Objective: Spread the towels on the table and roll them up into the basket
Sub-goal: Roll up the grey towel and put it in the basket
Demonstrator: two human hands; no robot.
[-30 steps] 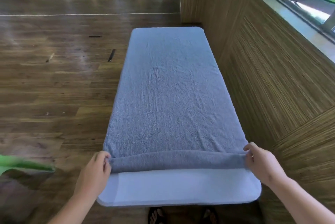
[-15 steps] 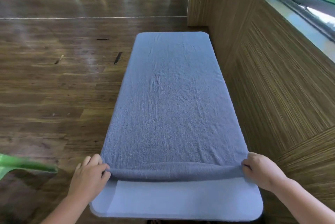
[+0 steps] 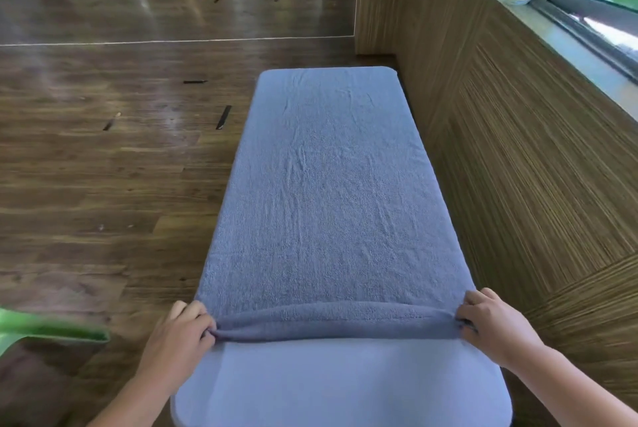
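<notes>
Covering the white table [image 3: 345, 388] side to side, one blue-grey towel [image 3: 324, 205] lies with its long axis pointing straight away from the person, its near end rolled into a low ridge gripped at either tip by left hand [image 3: 176, 340] and right hand [image 3: 497, 330], panelled wall [image 3: 518, 150] close alongside right, open floor [image 3: 103, 185] left.

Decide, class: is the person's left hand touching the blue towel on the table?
Touching. The head view shows the left hand pinching the rolled near edge of the towel, fingers curled into the cloth.
</notes>
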